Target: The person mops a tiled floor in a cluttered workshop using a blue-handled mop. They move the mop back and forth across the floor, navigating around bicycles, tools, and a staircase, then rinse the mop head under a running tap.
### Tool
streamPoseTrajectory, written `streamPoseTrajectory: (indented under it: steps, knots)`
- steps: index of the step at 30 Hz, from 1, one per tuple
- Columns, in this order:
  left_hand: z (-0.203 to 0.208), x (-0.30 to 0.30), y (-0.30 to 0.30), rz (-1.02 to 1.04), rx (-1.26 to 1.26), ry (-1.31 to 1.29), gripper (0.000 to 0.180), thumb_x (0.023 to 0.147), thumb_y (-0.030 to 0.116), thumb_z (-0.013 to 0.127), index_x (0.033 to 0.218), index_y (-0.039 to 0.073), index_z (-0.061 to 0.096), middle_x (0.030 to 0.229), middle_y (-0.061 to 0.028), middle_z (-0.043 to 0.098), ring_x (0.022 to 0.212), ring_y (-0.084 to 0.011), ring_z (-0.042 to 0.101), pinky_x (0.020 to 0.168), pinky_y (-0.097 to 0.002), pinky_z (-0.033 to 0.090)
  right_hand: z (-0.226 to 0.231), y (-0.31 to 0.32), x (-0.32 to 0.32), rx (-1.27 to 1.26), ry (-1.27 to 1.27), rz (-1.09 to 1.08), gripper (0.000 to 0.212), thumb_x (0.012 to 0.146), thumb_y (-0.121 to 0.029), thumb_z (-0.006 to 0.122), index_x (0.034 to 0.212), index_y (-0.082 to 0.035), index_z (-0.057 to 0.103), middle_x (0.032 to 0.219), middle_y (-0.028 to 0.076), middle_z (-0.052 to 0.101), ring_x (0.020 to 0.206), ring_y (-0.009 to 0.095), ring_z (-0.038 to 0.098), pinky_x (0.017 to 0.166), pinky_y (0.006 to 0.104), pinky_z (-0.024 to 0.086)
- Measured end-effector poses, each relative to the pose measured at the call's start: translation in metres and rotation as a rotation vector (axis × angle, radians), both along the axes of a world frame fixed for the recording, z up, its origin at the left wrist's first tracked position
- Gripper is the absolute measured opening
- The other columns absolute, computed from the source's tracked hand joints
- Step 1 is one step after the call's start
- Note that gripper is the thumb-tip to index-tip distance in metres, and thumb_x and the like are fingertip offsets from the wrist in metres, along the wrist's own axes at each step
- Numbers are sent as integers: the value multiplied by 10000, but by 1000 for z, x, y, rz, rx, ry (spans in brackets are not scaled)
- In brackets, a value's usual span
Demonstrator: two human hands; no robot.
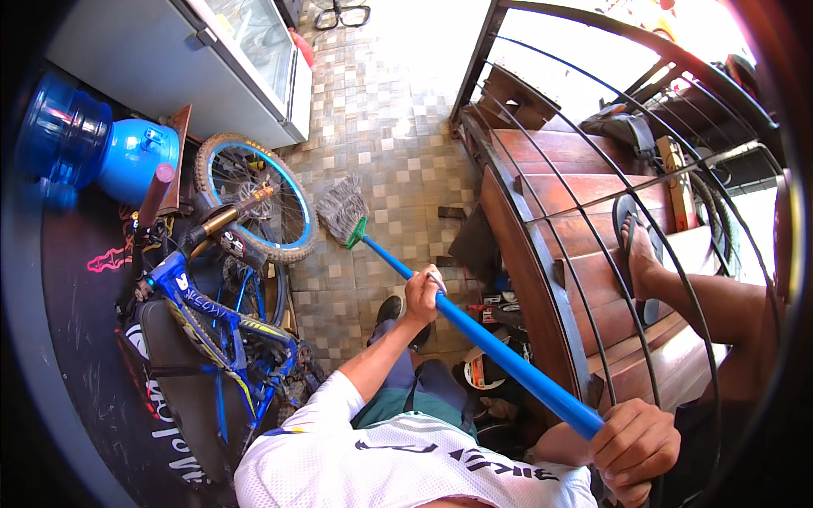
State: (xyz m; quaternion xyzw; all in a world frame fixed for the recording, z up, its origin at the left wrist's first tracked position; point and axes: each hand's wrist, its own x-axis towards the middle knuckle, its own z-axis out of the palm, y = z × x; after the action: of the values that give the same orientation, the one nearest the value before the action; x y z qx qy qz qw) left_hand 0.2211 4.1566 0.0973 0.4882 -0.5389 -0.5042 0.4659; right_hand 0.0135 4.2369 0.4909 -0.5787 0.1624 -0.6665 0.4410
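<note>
A mop with a long blue handle (pixel 500 356) slants across the middle of the view. My left hand (pixel 422 295) is wrapped round the handle partway down. Higher up, near the top end, my right hand (pixel 635 449) grips the same handle in a closed fist. At the far end, a green clamp joins the handle to the grey string mop head (pixel 341 208), which rests on the checkered tile floor (pixel 398 178). Both arms are apart, with the handle passing diagonally in front of my white shirt.
A blue mountain bike (pixel 212 322) stands at the left, its wheel (pixel 254 199) near the mop head. Beyond are a blue water jug (pixel 135 161) and a glass-topped freezer (pixel 195 68). Wooden stairs (pixel 559 195) with a metal railing rise at right; another person's sandalled foot (pixel 644 258) is on them.
</note>
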Motion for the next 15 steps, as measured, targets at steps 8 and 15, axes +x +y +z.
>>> streamPoseTrajectory:
  steps: [8,15]
  knots:
    - [-47,-23,-130,-176,-203,-25,274,983,198,407,792,47,534,711,-144,583,750,-385,603,710,-493,447,-91,23,46,118,122,-538,276,964,-243,610,752,-110,494,550,0,494,452,104,498,530,280,444]
    - [-46,-63,-138,-339,-94,205,265,949,181,451,745,40,546,641,-122,587,587,-273,602,568,-402,456,-105,47,78,166,220,-696,174,946,-189,508,812,-84,478,605,19,450,522,127,446,667,373,442]
